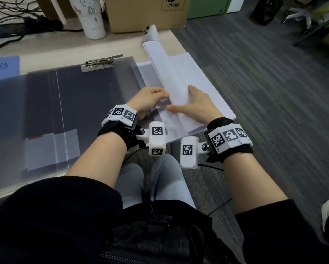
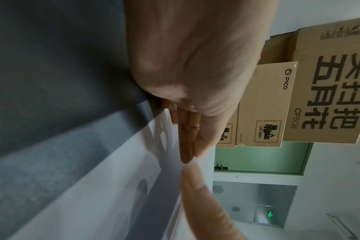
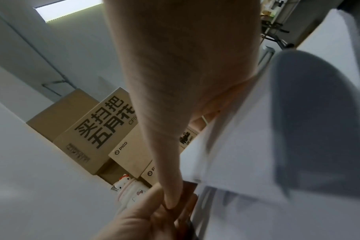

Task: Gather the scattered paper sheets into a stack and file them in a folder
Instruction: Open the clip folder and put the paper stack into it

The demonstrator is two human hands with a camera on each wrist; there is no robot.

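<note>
A translucent grey folder (image 1: pixel 83 96) lies open on the desk, its metal clip (image 1: pixel 100 62) at the far edge. To its right, a bundle of white paper sheets (image 1: pixel 171 77) is tilted up off more sheets (image 1: pixel 207 88) that lie flat and overhang the desk's right edge. My left hand (image 1: pixel 152 100) grips the bundle's near left edge, fingers (image 2: pixel 187 134) along the paper (image 2: pixel 93 186). My right hand (image 1: pixel 196 105) holds the bundle from the right, its thumb (image 3: pixel 169 162) laid across the paper (image 3: pixel 247 162) toward the left hand (image 3: pixel 144 219).
A white tumbler (image 1: pixel 92 16), a cardboard box (image 1: pixel 146 14) and a small white object (image 1: pixel 150 32) stand at the back. Cables (image 1: pixel 16 25) and a blue notebook (image 1: pixel 3 67) are at far left. Carpet floor (image 1: pixel 274 92) lies beyond the desk's right edge.
</note>
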